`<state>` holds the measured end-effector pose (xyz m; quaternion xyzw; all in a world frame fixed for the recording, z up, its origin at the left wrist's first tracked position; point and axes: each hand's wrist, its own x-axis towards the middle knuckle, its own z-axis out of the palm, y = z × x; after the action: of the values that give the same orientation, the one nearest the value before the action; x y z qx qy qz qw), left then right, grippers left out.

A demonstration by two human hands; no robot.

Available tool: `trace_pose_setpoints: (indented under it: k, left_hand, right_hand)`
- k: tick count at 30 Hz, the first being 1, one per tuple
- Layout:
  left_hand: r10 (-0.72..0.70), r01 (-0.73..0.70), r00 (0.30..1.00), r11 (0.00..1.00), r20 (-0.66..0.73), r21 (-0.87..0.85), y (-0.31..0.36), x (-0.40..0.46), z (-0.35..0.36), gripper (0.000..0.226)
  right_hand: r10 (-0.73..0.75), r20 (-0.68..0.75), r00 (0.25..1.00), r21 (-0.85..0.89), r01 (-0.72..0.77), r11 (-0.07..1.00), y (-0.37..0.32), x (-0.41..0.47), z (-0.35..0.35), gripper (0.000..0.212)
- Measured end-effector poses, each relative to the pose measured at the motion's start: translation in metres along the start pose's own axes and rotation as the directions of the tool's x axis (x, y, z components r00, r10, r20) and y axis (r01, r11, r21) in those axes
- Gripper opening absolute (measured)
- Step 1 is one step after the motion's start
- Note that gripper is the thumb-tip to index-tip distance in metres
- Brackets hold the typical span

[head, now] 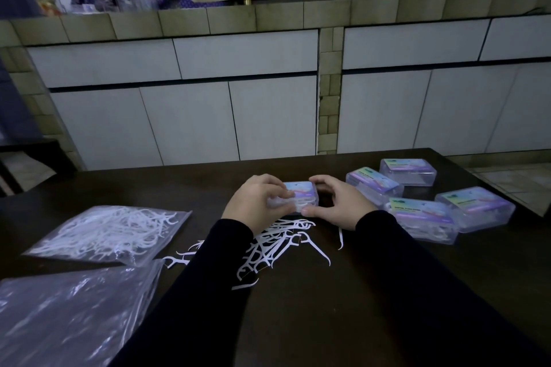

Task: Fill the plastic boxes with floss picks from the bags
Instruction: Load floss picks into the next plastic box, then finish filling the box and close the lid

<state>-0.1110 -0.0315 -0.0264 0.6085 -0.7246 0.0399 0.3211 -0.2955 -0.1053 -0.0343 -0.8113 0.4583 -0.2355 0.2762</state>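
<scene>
A small clear plastic box (301, 195) with a coloured label on its lid sits on the dark table (357, 292), white picks showing through its wall. My left hand (256, 202) grips its left end with curled fingers. My right hand (340, 202) holds its right end between thumb and fingers. Just below the box lies a loose pile of white floss picks (274, 250). A clear bag full of floss picks (110, 232) lies at the left. Nearer me lies a second, flatter plastic bag (65, 316).
Several closed labelled boxes lie to the right: two at the back (372, 183) (408, 171) and two nearer (423, 219) (477, 207). A stray pick (340, 238) lies by my right wrist. Behind the table stands a tiled counter with white cabinet doors (226, 116).
</scene>
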Motion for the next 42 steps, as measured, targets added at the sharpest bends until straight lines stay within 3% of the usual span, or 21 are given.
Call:
trace_pose_setpoints:
  k: [9, 14, 16, 19, 23, 29, 32, 36, 38, 42]
  left_hand:
    - [-0.127, 0.126, 0.992, 0.988, 0.007, 0.089, 0.009, 0.009, 0.007, 0.027]
    - [-0.178, 0.164, 0.979, 0.977, 0.102, 0.137, 0.027, 0.020, -0.003, 0.037]
    - [-0.140, 0.127, 0.982, 0.986, 0.126, 0.104, 0.042, 0.032, -0.003, 0.040]
    - [-0.073, 0.073, 0.969, 0.997, 0.235, 0.011, 0.071, 0.057, 0.010, 0.044]
    - [-0.010, 0.007, 0.926, 1.000, 0.379, 0.008, 0.095, 0.087, 0.044, 0.056]
    - [-0.098, 0.064, 0.877, 0.994, 0.471, 0.088, 0.100, 0.100, 0.067, 0.052]
    - [-0.037, 0.029, 0.926, 0.999, 0.375, 0.026, 0.088, 0.086, 0.054, 0.049]
    - [-0.003, 0.025, 0.969, 0.996, 0.247, -0.085, 0.068, 0.060, 0.021, 0.065]
    - [-0.007, 0.036, 0.972, 0.992, 0.234, -0.122, 0.056, 0.047, 0.008, 0.069]
    - [0.082, -0.058, 0.979, 0.990, 0.189, -0.125, 0.036, 0.018, -0.009, 0.052]
  right_hand:
    - [0.031, -0.002, 1.000, -0.112, -0.031, 0.993, -0.011, 0.004, 0.001, 0.081]
    - [0.045, -0.310, 0.950, -0.300, -0.143, 0.943, -0.021, -0.007, -0.032, 0.061]
    - [0.133, -0.375, 0.917, -0.432, -0.300, 0.851, -0.014, -0.014, -0.054, 0.066]
    - [0.332, -0.346, 0.877, -0.548, -0.476, 0.687, 0.003, -0.024, -0.077, 0.085]
    - [0.489, -0.273, 0.829, -0.530, -0.554, 0.643, 0.027, -0.019, -0.079, 0.087]
    - [0.443, -0.291, 0.848, -0.505, -0.529, 0.682, 0.032, -0.017, -0.075, 0.070]
    - [0.359, -0.237, 0.903, -0.458, -0.430, 0.778, 0.024, -0.023, -0.083, 0.060]
    - [0.160, -0.112, 0.981, -0.224, -0.182, 0.957, 0.008, -0.029, -0.088, 0.066]
    - [0.086, -0.030, 0.996, -0.133, -0.089, 0.987, 0.000, -0.031, -0.084, 0.066]
    - [0.017, 0.115, 0.993, -0.037, -0.012, 0.999, -0.010, -0.032, -0.071, 0.056]
